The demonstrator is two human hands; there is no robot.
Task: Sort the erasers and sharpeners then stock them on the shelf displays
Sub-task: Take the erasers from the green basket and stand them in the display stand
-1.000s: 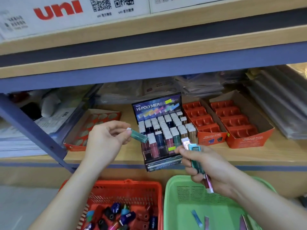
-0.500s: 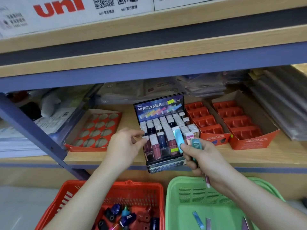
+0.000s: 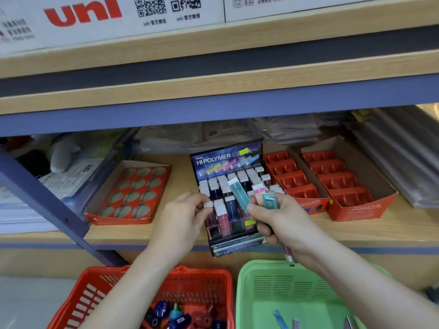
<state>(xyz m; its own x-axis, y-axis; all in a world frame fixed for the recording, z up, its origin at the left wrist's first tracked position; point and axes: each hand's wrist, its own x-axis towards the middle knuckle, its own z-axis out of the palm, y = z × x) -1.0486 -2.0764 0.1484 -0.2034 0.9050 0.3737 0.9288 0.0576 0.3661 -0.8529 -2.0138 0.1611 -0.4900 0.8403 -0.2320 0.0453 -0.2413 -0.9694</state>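
Left grip [image 3: 187, 217] pinches white-capped eraser [image 3: 208, 204], likely seating it in Hi-Polymer display [image 3: 228, 160]. Right grip [image 3: 280, 219] clamped on fanned stick erasers [image 3: 238, 194], held close as ready supply.

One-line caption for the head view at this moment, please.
Left hand pinches a slim eraser in the Hi-Polymer display while the right hand grips spare erasers.

Soft, even indoor light; slightly blurred overall, wide-angle bending at edges, shelf recess dimmer.
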